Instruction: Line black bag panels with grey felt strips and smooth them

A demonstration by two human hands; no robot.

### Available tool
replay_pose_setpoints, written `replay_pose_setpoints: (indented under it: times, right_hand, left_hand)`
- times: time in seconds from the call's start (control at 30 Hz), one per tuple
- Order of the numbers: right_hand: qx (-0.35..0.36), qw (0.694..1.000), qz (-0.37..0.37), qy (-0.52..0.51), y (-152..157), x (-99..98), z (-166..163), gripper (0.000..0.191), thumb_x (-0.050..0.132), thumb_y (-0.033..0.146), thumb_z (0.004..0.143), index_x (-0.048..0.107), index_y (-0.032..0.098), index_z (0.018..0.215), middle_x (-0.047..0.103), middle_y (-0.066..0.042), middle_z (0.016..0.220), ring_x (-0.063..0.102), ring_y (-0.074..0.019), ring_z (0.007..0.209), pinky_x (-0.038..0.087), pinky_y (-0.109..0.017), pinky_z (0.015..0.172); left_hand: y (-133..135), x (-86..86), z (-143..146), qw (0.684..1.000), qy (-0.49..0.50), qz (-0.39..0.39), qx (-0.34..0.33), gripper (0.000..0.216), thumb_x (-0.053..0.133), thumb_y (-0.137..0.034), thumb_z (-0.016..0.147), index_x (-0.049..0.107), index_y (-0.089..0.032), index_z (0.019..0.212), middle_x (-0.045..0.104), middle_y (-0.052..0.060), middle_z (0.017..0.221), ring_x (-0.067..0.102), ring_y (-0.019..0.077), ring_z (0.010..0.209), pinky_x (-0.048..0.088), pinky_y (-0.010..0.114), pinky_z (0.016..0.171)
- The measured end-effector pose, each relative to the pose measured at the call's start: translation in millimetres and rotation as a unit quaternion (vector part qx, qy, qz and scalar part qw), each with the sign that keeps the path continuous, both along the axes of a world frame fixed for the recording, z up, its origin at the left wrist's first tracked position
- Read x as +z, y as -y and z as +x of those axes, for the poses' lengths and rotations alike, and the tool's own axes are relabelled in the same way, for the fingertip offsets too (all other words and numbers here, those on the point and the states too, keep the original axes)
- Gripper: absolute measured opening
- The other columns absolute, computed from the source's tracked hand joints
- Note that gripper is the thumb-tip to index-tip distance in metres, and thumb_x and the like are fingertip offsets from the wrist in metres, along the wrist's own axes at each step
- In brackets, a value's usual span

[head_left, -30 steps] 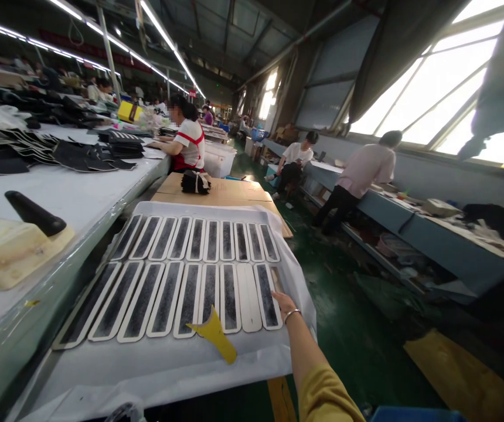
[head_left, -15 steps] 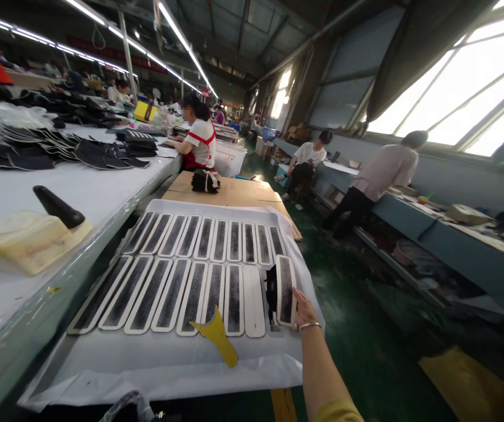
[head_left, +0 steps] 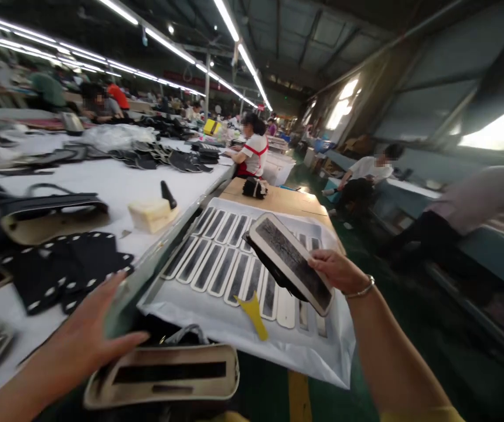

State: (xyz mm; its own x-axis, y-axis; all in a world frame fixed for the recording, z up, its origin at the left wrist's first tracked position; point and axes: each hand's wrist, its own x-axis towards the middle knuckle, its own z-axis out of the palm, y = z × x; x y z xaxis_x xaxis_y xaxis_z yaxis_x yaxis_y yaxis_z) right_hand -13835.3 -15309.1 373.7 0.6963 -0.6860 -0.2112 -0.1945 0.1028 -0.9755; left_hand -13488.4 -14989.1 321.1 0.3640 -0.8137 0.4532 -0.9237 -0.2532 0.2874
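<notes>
My right hand (head_left: 337, 271) grips the edge of a long rounded panel (head_left: 289, 258), cream-rimmed with a dark strip along its middle and black material under it. It is tilted above the white-covered board (head_left: 243, 325), where rows of similar panels (head_left: 211, 264) lie. My left hand (head_left: 89, 331) has thumb and fingers spread, with nothing in it. Close by, at the bottom, is a dark bag-like piece (head_left: 164, 375) with a cream rim and a dark strip inside. On the panels lies a yellow notched scraper (head_left: 252, 313).
A white table (head_left: 115, 193) on the left bears black cut pieces (head_left: 65, 264), a pale yellow block (head_left: 150, 214) with a black handle, and an open dark bag (head_left: 54, 211). A cardboard sheet (head_left: 296, 199) lies beyond the board. Several people work around; one person (head_left: 254, 149) sits ahead.
My right hand has lifted the panel off the board and brought it up and tilted it. My left hand has come into view. The view has turned left.
</notes>
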Motion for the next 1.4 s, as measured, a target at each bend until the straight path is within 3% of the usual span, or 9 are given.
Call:
replay_pose_setpoints:
  times: [0.07,0.17,0.33,0.47,0.67,0.83,1.07,1.27,1.4]
  right_hand:
    - [0.083,0.997,0.006,0.005,-37,8.5,45,0.032,0.082,0.036,0.061,0.066,0.011,0.073,0.066,-0.001,0.066,0.059,-0.0115,0.056,0.047,-0.023,0.054]
    - [0.23,0.97,-0.009,0.075,-95,8.5,101,0.036,0.079,0.035,0.066,0.067,0.014,0.092,0.068,-0.002,0.083,0.062,-0.0132,0.071,0.049,-0.023,0.066]
    - [0.226,0.946,-0.004,0.233,-146,1.7,131,0.08,0.065,0.061,0.068,0.04,0.025,0.136,0.054,-0.009,0.129,0.055,-0.027,0.112,0.043,-0.042,0.095]
    - [0.166,0.939,-0.141,0.265,-153,0.5,123,0.095,0.029,0.088,0.067,0.025,0.032,0.143,0.038,-0.007,0.145,0.04,-0.0301,0.129,0.034,-0.05,0.105]
    - [0.16,0.867,-0.471,-0.035,-192,-20.4,136,0.111,0.071,0.058,0.065,0.01,0.018,0.149,0.017,-0.017,0.153,0.02,-0.0344,0.138,0.019,-0.054,0.112]
    - [0.159,0.89,-0.428,-0.013,-203,-29.3,146,0.065,0.04,0.039,0.093,0.012,0.017,0.148,0.041,-0.016,0.142,0.041,-0.0255,0.13,0.033,-0.048,0.107]
    - [0.167,0.902,-0.395,-0.049,-205,-11.2,141,0.079,0.063,0.033,0.08,0.022,0.019,0.146,0.058,-0.01,0.126,0.055,-0.0273,0.114,0.042,-0.044,0.099]
    - [0.126,0.916,-0.379,-0.041,-189,-18.6,119,0.069,0.058,0.024,0.081,0.029,0.018,0.143,0.056,-0.01,0.129,0.05,-0.0267,0.121,0.039,-0.043,0.102]
    - [0.116,0.918,-0.378,-0.023,-193,-38.8,112,0.067,0.058,0.029,0.082,0.03,0.016,0.142,0.054,-0.011,0.131,0.051,-0.0259,0.12,0.042,-0.04,0.1]
  left_hand:
    - [5,22.8,-12,0.993,-0.082,0.0,-0.082,0.103,0.067,-0.064,0.063,0.02,-0.022,0.145,0.032,0.013,0.147,0.039,0.0331,0.129,0.037,0.051,0.105]
    - [26,49.2,-26,0.948,-0.239,-0.027,-0.206,0.076,0.067,-0.06,0.065,0.052,-0.014,0.125,0.055,0.013,0.128,0.052,0.0291,0.117,0.04,0.041,0.103]
    - [16,68.1,-23,0.898,-0.395,-0.035,-0.19,0.061,0.076,-0.053,0.056,0.066,-0.013,0.102,0.069,0.009,0.101,0.062,0.0266,0.098,0.047,0.04,0.094]
    - [-8,74.6,-3,0.907,-0.399,-0.026,-0.136,0.048,0.076,-0.043,0.059,0.069,-0.012,0.095,0.071,0.008,0.097,0.061,0.0277,0.101,0.043,0.039,0.098]
    - [-8,84.9,-7,0.915,-0.369,0.038,-0.156,0.042,0.064,-0.047,0.07,0.07,-0.013,0.094,0.071,0.006,0.094,0.062,0.0274,0.098,0.047,0.036,0.09]
    - [-8,93.7,-13,0.931,-0.335,0.054,-0.133,0.05,0.052,-0.057,0.078,0.069,-0.011,0.084,0.07,0.007,0.079,0.064,0.0246,0.081,0.049,0.031,0.071]
    - [-7,98.2,-2,0.991,-0.084,0.097,-0.032,0.058,0.044,-0.065,0.08,0.069,-0.013,0.082,0.066,0.01,0.071,0.064,0.025,0.074,0.047,0.032,0.07]
    - [-73,52.9,-17,0.958,0.185,-0.195,-0.105,0.037,0.064,-0.038,0.08,0.058,-0.016,0.108,0.065,0.008,0.095,0.059,0.0204,0.09,0.045,0.034,0.086]
    - [-107,-31.0,-44,0.952,0.182,-0.086,-0.229,0.035,0.067,-0.029,0.078,0.057,-0.014,0.108,0.065,0.007,0.098,0.057,0.021,0.095,0.044,0.034,0.086]
